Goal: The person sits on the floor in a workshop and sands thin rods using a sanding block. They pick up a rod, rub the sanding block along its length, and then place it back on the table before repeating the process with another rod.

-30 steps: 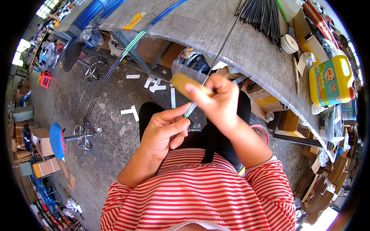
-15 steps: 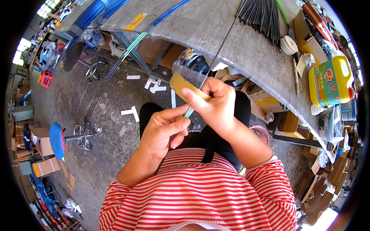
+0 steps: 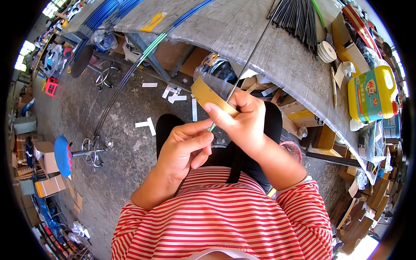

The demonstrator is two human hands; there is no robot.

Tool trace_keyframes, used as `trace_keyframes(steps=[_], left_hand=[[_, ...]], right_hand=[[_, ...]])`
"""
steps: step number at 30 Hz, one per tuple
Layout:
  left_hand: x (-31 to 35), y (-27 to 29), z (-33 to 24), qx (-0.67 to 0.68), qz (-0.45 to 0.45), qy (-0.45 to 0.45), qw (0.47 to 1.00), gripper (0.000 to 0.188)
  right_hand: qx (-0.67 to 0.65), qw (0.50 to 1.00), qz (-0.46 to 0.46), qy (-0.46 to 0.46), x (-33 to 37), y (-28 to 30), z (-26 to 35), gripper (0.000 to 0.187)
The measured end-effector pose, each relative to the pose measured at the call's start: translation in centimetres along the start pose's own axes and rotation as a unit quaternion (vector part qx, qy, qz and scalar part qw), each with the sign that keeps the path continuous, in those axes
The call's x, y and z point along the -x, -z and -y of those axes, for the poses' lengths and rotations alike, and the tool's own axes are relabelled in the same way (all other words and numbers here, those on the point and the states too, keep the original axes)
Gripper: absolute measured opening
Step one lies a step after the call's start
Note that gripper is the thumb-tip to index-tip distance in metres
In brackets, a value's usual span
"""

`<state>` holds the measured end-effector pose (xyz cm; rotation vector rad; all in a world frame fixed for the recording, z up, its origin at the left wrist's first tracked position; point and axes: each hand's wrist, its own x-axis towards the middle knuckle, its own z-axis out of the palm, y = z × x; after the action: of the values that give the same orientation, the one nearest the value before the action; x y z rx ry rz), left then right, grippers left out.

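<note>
Over my lap, my left hand (image 3: 184, 147) is closed in a pinch at the green end (image 3: 212, 126) of a thin dark rod (image 3: 252, 56). The rod slants up and away to the right, across the table edge. Close beside it, my right hand (image 3: 245, 119) is closed with its thumb pressed on a gold-tan strip (image 3: 209, 94), beside or around the rod. The strip's free part sticks out to the upper left. My fingers hide how strip and rod meet.
On the grey table (image 3: 225, 30) lie a bundle of black rods (image 3: 299, 26), a white spool (image 3: 326, 52) and a yellow jug (image 3: 372, 93). Banded rods (image 3: 151, 47) overhang its left side. White paper strips (image 3: 149, 125) and a blue-topped stool (image 3: 63, 157) are on the floor.
The gold-tan strip has turned slightly in my right hand and shows more of its face. Both hands stay almost in the same place.
</note>
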<state>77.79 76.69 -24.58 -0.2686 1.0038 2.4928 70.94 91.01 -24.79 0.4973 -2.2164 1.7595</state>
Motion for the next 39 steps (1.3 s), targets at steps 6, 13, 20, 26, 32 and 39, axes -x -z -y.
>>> trace_keyframes(steps=[6, 13, 20, 26, 32, 39], left_hand=[[0.0, 0.0, 0.2, 0.001, 0.01, 0.001, 1.0, 0.03], [0.1, 0.0, 0.0, 0.003, 0.006, 0.006, 1.0, 0.03], [0.1, 0.1, -0.1, -0.011, 0.007, -0.008, 1.0, 0.028], [0.3, -0.7, 0.1, -0.037, -0.004, -0.008, 0.999, 0.028], [0.3, -0.9, 0.3, -0.079, -0.039, -0.025, 0.996, 0.029], [0.2, -0.8, 0.0, -0.083, -0.044, -0.033, 0.995, 0.028]], right_hand=[[-0.02, 0.999, -0.024, -0.009, -0.3, 0.0, -0.6, 0.046], [-0.053, 0.997, 0.007, -0.059, 0.0, 0.6, -0.9, 0.048], [-0.056, 0.995, 0.039, -0.072, -0.2, 1.0, -0.9, 0.048], [-0.108, 0.99, 0.032, -0.084, 0.0, 0.3, -1.2, 0.049], [-0.122, 0.986, 0.029, -0.106, 0.1, 0.3, -1.2, 0.05], [-0.068, 0.995, 0.036, -0.07, -0.2, 1.2, -1.3, 0.052]])
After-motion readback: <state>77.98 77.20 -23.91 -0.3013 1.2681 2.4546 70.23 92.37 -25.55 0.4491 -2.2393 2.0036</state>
